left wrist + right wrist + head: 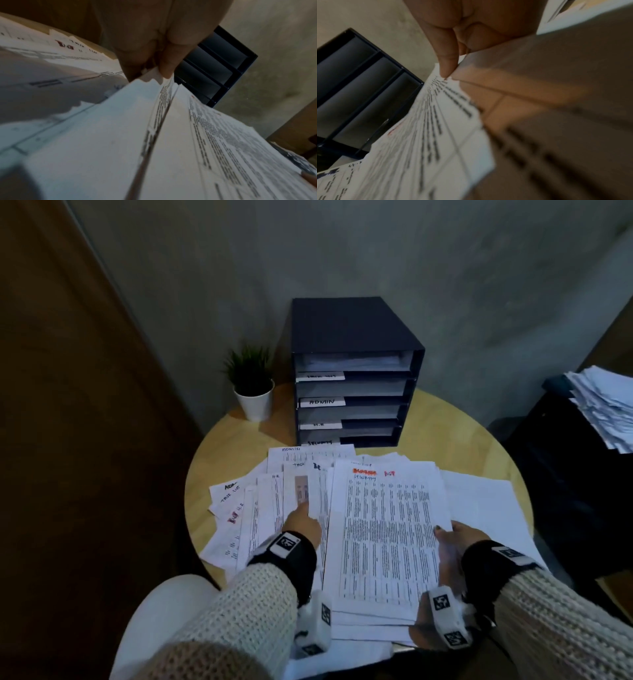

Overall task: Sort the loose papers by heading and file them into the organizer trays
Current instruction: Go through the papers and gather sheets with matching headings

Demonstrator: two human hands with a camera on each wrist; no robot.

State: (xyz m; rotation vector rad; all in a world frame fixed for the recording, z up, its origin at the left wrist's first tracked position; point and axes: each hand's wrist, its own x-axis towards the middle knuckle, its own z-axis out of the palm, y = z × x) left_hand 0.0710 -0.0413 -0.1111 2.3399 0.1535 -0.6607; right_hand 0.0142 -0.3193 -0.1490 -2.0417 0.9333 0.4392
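Observation:
Loose printed papers (274,508) with handwritten headings lie fanned over the near half of a round wooden table (445,426). Behind them stands a dark four-tray organizer (356,330) with white labels; ADMIN and H.R are readable. My left hand (303,520) reaches into the middle of the fan, and in the left wrist view its fingertips (164,70) pinch the edge of one sheet (120,108). My right hand (448,534) grips the right edge of a thick stack (387,529), thumb on the top sheet. That sheet carries red marks and a handwritten heading.
A small potted plant (253,385) in a white pot stands left of the organizer. A dark unit at the right holds another messy pile of papers (603,405). A brown door fills the left side. Grey wall lies behind the table.

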